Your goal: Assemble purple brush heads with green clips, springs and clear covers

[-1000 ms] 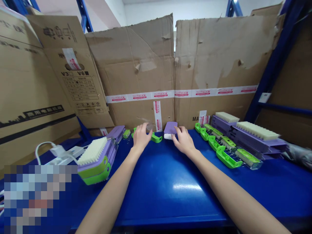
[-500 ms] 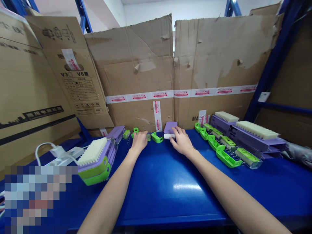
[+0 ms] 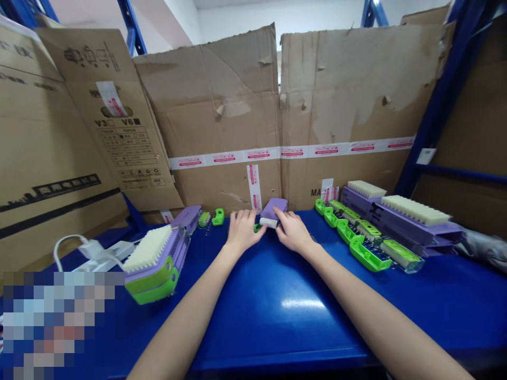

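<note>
My right hand (image 3: 292, 230) grips a purple plastic block (image 3: 274, 208) with a white front edge, thumb low at the front and fingers on its right side. The block sits at the back of the table, turned at an angle. Just left of it, my left hand (image 3: 243, 232) reaches over a bright green plastic clip (image 3: 257, 227), mostly hidden behind the hand. Its fingers are stretched out, the thumb near the clip. Farther left lie another green clip (image 3: 218, 217) and a small clear-sided green piece (image 3: 204, 219).
On the left stand purple brushes with white bristles (image 3: 149, 248) and green ends, beside a white power strip (image 3: 105, 256). On the right, green clips (image 3: 366, 254) and clear-cased green pieces (image 3: 402, 254) line up before purple brushes (image 3: 415, 210). Cardboard panels (image 3: 214, 116) wall the back.
My left hand has moved right, uncovering the left green clip and now covering most of the one beside the block. The purple block has turned and shifted slightly toward my left hand.
</note>
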The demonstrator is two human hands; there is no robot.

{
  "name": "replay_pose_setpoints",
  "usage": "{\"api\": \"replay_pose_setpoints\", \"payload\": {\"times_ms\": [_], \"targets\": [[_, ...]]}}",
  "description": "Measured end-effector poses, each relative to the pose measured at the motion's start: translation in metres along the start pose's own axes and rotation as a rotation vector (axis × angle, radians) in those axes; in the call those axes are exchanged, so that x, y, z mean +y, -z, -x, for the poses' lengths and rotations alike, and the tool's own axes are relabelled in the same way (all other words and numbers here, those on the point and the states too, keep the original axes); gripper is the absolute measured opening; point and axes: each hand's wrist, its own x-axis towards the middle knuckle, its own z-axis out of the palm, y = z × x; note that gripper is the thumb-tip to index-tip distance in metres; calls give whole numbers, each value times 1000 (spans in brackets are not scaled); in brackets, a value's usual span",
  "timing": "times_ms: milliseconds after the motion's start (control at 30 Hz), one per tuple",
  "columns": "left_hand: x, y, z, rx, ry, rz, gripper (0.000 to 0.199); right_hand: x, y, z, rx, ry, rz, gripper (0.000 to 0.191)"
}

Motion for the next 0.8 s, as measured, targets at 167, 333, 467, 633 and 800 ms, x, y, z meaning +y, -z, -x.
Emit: {"api": "replay_pose_setpoints", "payload": {"times_ms": [167, 333, 467, 633, 800], "targets": [[31, -3, 1, 3, 136, 62, 56, 3, -4, -1, 35, 74, -100, 61], [28, -6, -1, -52, 251, 97, 53, 6, -10, 0, 47, 150, -154, 63], [22, -9, -3, -73, 265, 164, 46, 5, -7, 0, 12, 132, -127, 64], [17, -12, -1, -48, 97, 212, 46, 5, 0, 0, 37, 32, -53, 63], [12, -15, 4, -33, -162, 207, 55, 20, -3, 3, 81, -52, 35, 73]]}}
